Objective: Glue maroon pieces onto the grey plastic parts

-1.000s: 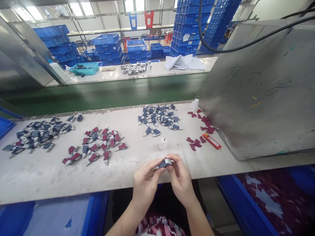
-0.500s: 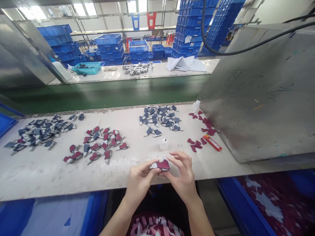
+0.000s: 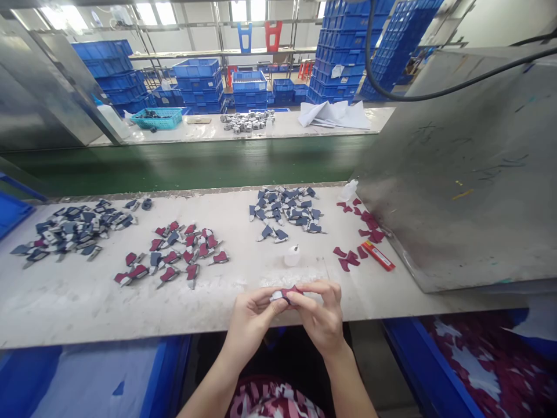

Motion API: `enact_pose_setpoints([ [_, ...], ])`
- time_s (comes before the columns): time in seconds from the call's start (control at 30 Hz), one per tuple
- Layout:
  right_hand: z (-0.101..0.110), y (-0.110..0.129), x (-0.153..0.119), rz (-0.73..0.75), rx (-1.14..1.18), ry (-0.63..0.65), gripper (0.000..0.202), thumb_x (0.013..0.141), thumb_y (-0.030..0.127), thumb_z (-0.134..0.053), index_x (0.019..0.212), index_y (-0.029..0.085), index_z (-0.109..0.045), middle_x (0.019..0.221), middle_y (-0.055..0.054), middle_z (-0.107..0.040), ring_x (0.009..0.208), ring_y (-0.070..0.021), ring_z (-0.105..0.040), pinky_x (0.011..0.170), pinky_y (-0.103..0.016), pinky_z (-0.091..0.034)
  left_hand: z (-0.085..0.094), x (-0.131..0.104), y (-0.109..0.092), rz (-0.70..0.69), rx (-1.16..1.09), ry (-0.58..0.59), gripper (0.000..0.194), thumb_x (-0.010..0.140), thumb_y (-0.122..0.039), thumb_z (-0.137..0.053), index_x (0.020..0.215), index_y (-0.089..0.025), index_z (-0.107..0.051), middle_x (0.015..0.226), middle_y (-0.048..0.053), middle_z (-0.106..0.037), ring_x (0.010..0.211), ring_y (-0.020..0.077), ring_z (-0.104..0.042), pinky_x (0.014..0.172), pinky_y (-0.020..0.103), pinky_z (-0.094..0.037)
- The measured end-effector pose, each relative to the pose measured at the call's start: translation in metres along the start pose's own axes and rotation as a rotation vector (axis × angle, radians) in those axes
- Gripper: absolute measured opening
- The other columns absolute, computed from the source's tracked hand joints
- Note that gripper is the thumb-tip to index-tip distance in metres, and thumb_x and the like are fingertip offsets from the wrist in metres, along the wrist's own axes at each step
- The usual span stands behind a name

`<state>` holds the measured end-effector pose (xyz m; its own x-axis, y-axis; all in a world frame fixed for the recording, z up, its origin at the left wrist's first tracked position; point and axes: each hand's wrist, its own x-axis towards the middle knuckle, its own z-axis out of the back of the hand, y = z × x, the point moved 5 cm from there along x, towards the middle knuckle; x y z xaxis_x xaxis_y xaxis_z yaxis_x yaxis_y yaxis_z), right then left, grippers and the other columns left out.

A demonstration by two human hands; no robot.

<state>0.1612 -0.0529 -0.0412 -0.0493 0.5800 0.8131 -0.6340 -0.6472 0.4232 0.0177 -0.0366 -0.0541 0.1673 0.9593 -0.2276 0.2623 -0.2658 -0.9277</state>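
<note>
A small maroon and grey piece [image 3: 286, 295] is held between both hands above the table's front edge. The fingers and thumb of my left hand [image 3: 252, 318] pinch its pale left end. My right hand [image 3: 321, 313] has its fingers closed on the maroon right side, covering much of it. Just beyond the hands stands a small translucent bottle [image 3: 291, 255]. Maroon pieces [image 3: 170, 256] lie in a group to the left, and blue-grey pieces [image 3: 287, 209] lie farther back in the middle. Loose maroon patches [image 3: 348, 258] are on the right.
The white table [image 3: 243, 261] has another pile of blue-grey pieces [image 3: 76, 229] at far left. A red packet [image 3: 378, 255] lies beside a large metal box [image 3: 461, 174]. Behind the table runs a green belt [image 3: 195, 165]. Blue bins [image 3: 418, 354] stand below the front edge.
My right fingers have closed down onto the maroon top of the piece, which is now tilted and more covered. The camera view has shifted slightly.
</note>
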Motion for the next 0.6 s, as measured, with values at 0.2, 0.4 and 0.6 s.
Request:
enact_pose_setpoints([
  [0.2,-0.002,-0.007,-0.003,-0.147,0.164,-0.088,0.034,0.087,0.015,-0.071,0.117,0.025,-0.058,0.088,-0.002,-0.068,0.082,-0.0194,-0.059,0.065,-0.032,-0.051,0.005,0.003,0.006,-0.023,-0.011,0.011,0.035,0.071,-0.042,-0.084,0.093,-0.015,-0.08,0.084,0.008,-0.082,0.078,0.0257,-0.078,0.079,0.034,-0.064],
  [0.4,-0.006,-0.007,-0.009,-0.018,0.097,-0.061,0.017,0.086,0.01,-0.07,0.09,0.026,-0.065,0.091,-0.002,-0.065,0.079,-0.0169,-0.058,0.065,-0.03,-0.051,0.011,0.01,0.008,0.048,0.034,0.003,0.042,0.068,-0.046,-0.085,0.091,-0.012,-0.079,0.081,0.01,-0.081,0.074,0.0257,-0.078,0.074,0.034,-0.064],
  [0.6,-0.036,-0.002,-0.014,-0.012,0.136,0.12,0.015,0.09,0.01,-0.065,0.087,0.024,-0.064,0.094,-0.003,-0.058,0.086,-0.0173,-0.054,0.068,-0.029,-0.052,0.046,0.019,0.018,0.11,0.159,-0.103,0.04,0.061,-0.041,-0.088,0.085,-0.012,-0.078,0.075,0.01,-0.08,0.069,0.0261,-0.077,0.069,0.034,-0.063],
])
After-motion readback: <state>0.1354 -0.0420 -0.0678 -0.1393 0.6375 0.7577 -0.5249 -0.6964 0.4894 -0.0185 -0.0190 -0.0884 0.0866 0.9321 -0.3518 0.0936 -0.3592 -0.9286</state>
